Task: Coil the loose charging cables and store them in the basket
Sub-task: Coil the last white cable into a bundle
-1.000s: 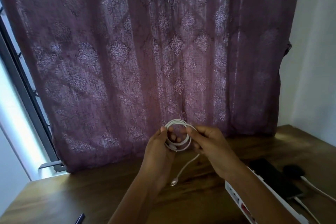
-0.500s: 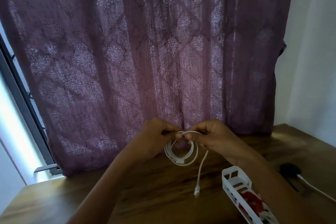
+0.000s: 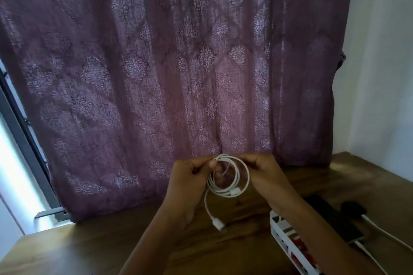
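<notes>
A white charging cable [image 3: 232, 192] is wound into a small coil held up above the wooden table [image 3: 111, 241]. My left hand [image 3: 190, 176] pinches the coil's top left with thumb and fingers. My right hand [image 3: 263, 172] grips the coil's right side. A short tail hangs from the coil and ends in a white plug [image 3: 219, 225] just above the table. A white slotted basket [image 3: 288, 245] with red items inside lies at the lower right, partly hidden by my right forearm.
A purple patterned curtain [image 3: 178, 73] hangs close behind the table. A black phone [image 3: 335, 219], a black charger block [image 3: 353, 207] and more white cables [image 3: 384, 234] lie at the right edge. A window frame [image 3: 22, 140] is at the left.
The coil has another loop and looks rounder; the hanging tail is shorter and has swung from the right side to the left. Both hands still hold the coil.
</notes>
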Demonstrator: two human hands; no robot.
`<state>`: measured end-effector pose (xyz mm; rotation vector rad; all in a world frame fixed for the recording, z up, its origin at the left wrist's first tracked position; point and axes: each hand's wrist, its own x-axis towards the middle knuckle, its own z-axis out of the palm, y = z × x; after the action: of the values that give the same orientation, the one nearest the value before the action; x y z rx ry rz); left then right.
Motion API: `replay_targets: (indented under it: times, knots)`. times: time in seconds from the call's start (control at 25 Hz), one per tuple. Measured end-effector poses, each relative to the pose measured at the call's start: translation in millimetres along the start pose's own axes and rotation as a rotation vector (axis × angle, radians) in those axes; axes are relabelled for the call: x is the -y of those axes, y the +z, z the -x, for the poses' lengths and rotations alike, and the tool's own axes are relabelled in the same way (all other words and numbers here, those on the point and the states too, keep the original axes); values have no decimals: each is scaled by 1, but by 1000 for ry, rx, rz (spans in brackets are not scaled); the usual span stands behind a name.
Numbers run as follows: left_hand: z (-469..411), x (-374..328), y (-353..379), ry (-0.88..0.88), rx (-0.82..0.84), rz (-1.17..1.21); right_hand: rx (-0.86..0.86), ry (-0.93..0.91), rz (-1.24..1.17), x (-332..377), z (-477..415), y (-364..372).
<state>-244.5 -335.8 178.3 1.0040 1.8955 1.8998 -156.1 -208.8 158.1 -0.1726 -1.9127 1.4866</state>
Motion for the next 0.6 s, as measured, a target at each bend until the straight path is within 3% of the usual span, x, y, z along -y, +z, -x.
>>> replay_targets:
  times: [0.16, 0.28, 0.4, 0.6]
  knots:
    - [4, 2, 3, 95, -180, -159, -42, 307, -374, -2, 6, 3]
    - [7, 5, 2, 162, -192, -245, -22, 251, -88, 3, 14, 5]
    - [7, 9, 3, 167, -180, -260, -62, 302, -67, 6, 15, 5]
    - [4, 17, 3, 89, -138, -116, 66, 536, -673, 2, 12, 2]
